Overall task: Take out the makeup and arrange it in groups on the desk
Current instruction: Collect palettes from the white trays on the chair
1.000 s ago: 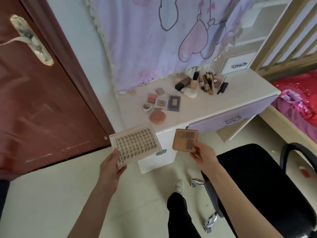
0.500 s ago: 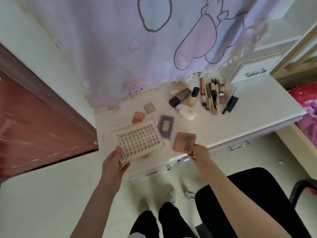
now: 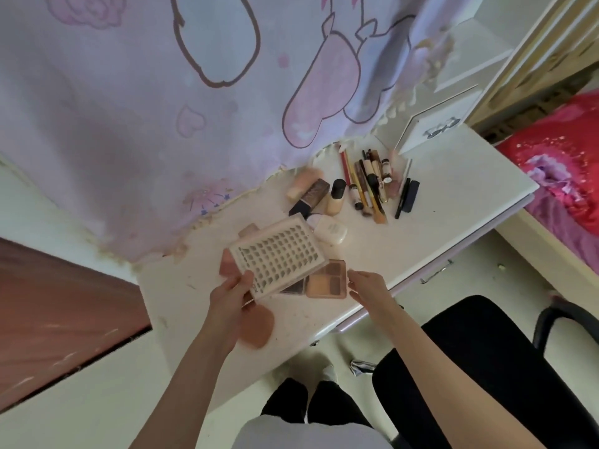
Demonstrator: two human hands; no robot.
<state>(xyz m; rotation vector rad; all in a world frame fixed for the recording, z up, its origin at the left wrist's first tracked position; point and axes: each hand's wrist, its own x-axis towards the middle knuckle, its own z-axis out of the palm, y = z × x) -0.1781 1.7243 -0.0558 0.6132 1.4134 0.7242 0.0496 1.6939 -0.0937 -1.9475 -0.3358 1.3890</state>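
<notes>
My left hand (image 3: pixel 230 296) grips the lower corner of a white false-lash box (image 3: pixel 278 257) with a grid of lashes, held tilted just above the white desk (image 3: pixel 453 196). Partly under the box, a peach eyeshadow palette (image 3: pixel 327 281) lies flat near the desk's front edge. My right hand (image 3: pixel 369 286) pinches its right edge. A dark palette (image 3: pixel 293 288) peeks out beside it. A round pink compact (image 3: pixel 256 328) sits below my left hand. Foundation bottles (image 3: pixel 317 196), a white compact (image 3: pixel 330 230) and several pencils and tubes (image 3: pixel 369 186) lie further back.
A purple cartoon curtain (image 3: pixel 194 108) hangs over the desk's back. A small white drawer box (image 3: pixel 434 131) stands at the back right. A black chair (image 3: pixel 486 367) is at my right, a red bed (image 3: pixel 567 163) beyond it, a brown door (image 3: pixel 48 319) at left.
I have stepped up to the desk. Both hands moved forward over it; the peach palette went down onto the desk next to the dark palette, and the lash box now hovers over the compacts.
</notes>
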